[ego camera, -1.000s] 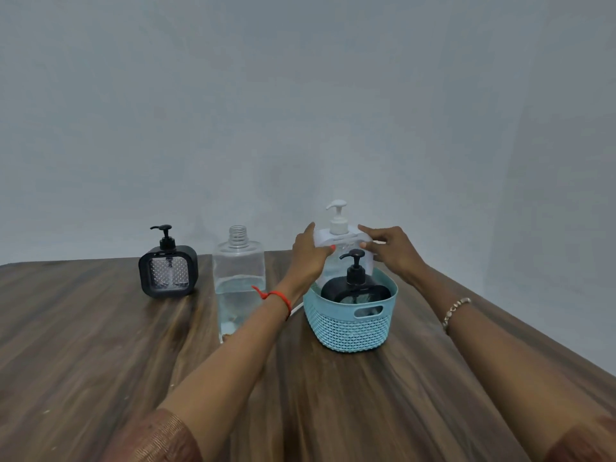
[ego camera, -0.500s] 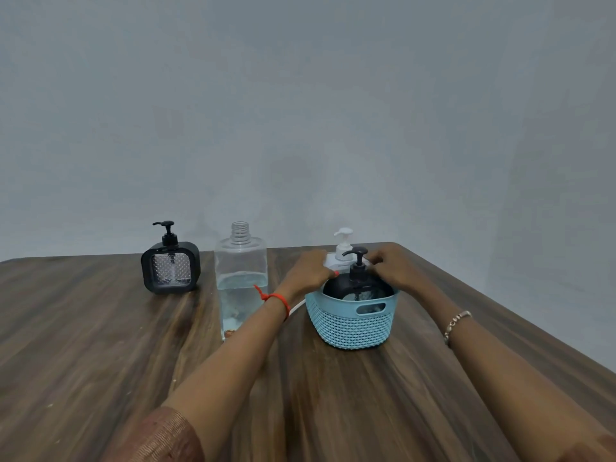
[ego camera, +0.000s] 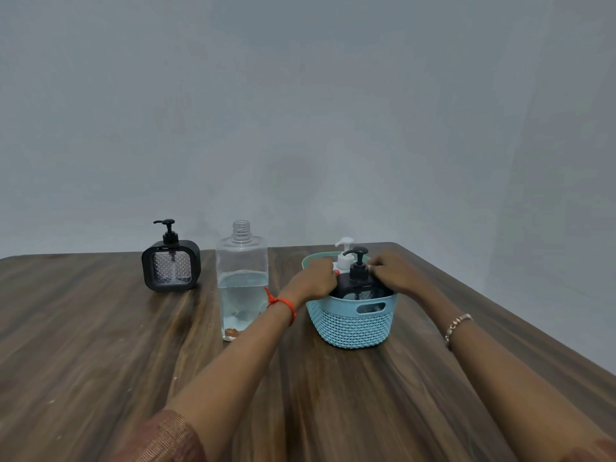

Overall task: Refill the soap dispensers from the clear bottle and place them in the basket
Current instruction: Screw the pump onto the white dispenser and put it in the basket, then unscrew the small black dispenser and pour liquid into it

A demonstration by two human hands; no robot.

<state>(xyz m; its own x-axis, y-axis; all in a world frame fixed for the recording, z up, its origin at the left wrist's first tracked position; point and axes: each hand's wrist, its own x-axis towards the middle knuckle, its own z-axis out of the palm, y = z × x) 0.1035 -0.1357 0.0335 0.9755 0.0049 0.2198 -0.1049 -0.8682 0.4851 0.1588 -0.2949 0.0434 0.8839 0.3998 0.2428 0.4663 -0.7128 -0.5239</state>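
Lattice-textured blue basket (ego camera: 350, 325), white pump dispenser (ego camera: 344, 258) inside — gripped by left hand (ego camera: 316, 278), right hand (ego camera: 398, 275)

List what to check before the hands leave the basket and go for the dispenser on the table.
1. White dispenser in the basket, upright: ok, its pump stands straight behind the black dispenser.
2. White dispenser seated on the basket floor: cannot tell, its body is hidden.
3. Hands free: not ok, the left hand and right hand both hold the white dispenser.
4. Last dispenser in the basket: not ok, it stands on the table, left of the bottle.
5. Bottle ready to pour: ok, liquid shows in it and its neck is open.
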